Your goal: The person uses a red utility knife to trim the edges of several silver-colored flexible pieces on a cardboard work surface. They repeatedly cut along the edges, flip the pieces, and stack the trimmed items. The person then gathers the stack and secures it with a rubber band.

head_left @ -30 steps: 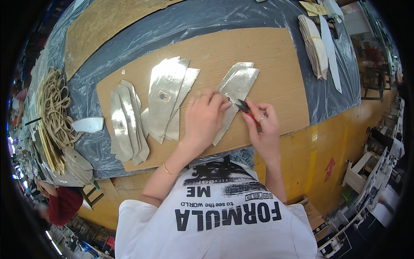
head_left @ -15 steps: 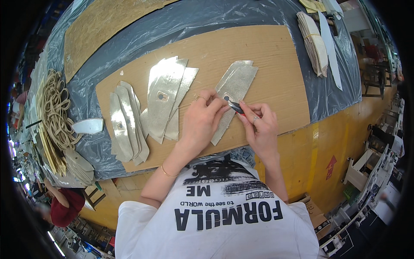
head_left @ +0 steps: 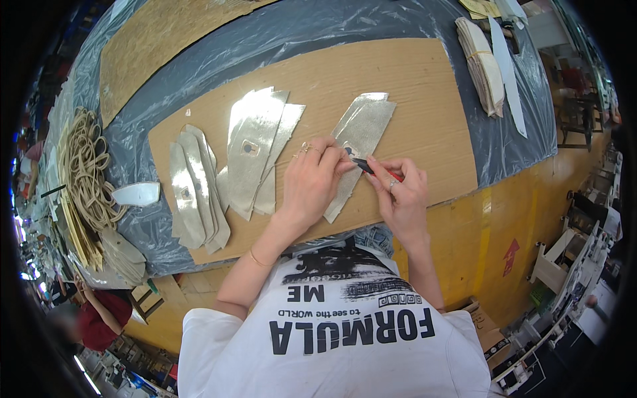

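Note:
A slim red and black hand tool is pinched in my right hand; its exact kind does not show. The tool's tip points left, at a small keyhole-like cutout in a shiny pale-gold strip of material. Beside that cutout, my left hand has thumb and fingers pressed together, and what they pinch is hidden. A second similar piece lies partly under the strip. Left of my hands is a fanned pile of wide pale-gold pieces, the top one with a stitched cutout. Farther left lie overlapping narrow curved pieces.
Everything rests on a cardboard sheet over a plastic-covered table. A beige cord bundle and a pale curved piece lie left. A banded white bundle is at far right. Another person is at lower left.
The tool's silver blade shows less, and its red end now shows behind my right fingers. My left fingers have shifted slightly. The person at lower left has moved an arm.

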A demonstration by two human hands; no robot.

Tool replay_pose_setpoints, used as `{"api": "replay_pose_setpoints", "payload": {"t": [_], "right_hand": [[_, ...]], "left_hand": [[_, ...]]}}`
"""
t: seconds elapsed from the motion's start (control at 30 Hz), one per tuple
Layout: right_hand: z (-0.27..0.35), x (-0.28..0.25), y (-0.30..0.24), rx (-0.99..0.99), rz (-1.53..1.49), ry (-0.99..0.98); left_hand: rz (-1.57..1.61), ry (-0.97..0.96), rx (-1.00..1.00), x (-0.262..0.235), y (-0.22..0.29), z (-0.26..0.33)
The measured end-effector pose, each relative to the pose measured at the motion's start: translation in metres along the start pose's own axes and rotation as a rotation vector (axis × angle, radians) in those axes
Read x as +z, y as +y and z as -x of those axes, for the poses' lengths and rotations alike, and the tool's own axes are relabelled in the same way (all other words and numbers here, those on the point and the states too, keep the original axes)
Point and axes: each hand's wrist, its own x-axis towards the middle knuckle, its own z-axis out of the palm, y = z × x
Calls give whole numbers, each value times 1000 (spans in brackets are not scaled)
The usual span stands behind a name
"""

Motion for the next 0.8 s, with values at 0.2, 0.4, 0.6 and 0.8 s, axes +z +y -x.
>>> {"api": "replay_pose_setpoints", "payload": {"t": [0.2,0.4,0.6,0.8], "right_hand": [[4,7,3,40,-79,89],[2,5,6,460,-583,299],[-36,-3,25,536,-352,217],[-73,1,39,332,-118,130]], "left_hand": [[47,23,-20,3,-4,2],[332,115,-153,-18,-2,10],[293,-202,412,-12,40,34],[379,-219,404,-4,41,45]]}}
